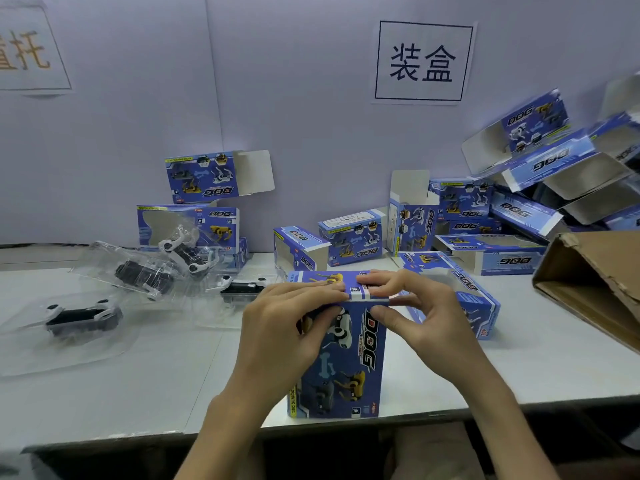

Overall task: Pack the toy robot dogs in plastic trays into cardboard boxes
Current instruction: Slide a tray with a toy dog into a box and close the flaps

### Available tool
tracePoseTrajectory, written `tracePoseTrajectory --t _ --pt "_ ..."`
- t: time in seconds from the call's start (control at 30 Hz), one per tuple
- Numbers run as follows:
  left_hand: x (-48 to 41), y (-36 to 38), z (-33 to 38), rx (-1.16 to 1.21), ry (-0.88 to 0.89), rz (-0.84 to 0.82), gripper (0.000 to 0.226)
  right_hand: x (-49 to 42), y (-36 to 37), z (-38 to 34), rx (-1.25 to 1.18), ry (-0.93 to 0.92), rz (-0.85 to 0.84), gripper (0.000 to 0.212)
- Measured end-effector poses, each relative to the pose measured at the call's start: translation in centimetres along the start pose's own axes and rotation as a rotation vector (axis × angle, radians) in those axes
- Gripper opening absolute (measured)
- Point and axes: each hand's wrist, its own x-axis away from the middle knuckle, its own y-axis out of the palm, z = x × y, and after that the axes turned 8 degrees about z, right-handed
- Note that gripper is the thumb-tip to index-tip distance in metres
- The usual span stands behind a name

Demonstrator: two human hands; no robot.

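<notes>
From the head view, a pale worktop (138, 393) runs along a lilac wall (294, 116) with a paper sign (422, 60) at upper right; a second sign (27, 53) at upper left is cut off by the frame edge. A blue box (346, 368) stands upright at the near edge, lower centre. The left hand (287, 327) and right hand (422, 317) both pinch its top end, fingers curled over the flap and thumbs on the front face. What the box holds is hidden. Toy dogs in clear trays (79, 317) lie at left. Open boxes (554, 168) are heaped at right, behind a brown carton (595, 282).
</notes>
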Motion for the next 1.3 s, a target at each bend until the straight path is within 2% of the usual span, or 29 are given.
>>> tracePoseTrajectory --t 0.33,0.5,0.67,0.83,0.97,1.1,1.3 --pt "0.3 0.3 -0.5 0.081 -0.051 0.038 0.015 -0.5 -0.6 0.2 0.001 0.030 -0.075 0.012" --pt "0.0 0.3 -0.9 0.100 -0.081 0.003 0.015 -0.5 -0.5 0.4 -0.023 0.030 -0.069 0.008" --pt "-0.7 -0.5 -2.8 0.302 -0.250 -0.117 0.019 -0.8 -0.5 0.4 -0.007 0.030 -0.095 0.009" --pt "0.5 -1.0 -4.5 0.454 -0.377 -0.107 0.018 -0.5 -0.1 0.7 -0.034 0.016 -0.072 0.014" --pt "1.3 -0.2 -4.8 0.576 -0.456 -0.073 0.017 0.2 0.7 1.5 -0.085 0.033 -0.054 0.008" --pt "1.6 0.3 -4.7 0.675 -0.527 -0.046 0.021 0.3 2.1 1.9 -0.068 -0.036 0.069 0.012" --pt "1.3 0.7 -4.2 0.654 -0.519 0.000 0.016 0.2 3.2 2.3 -0.106 -0.039 0.178 0.014"
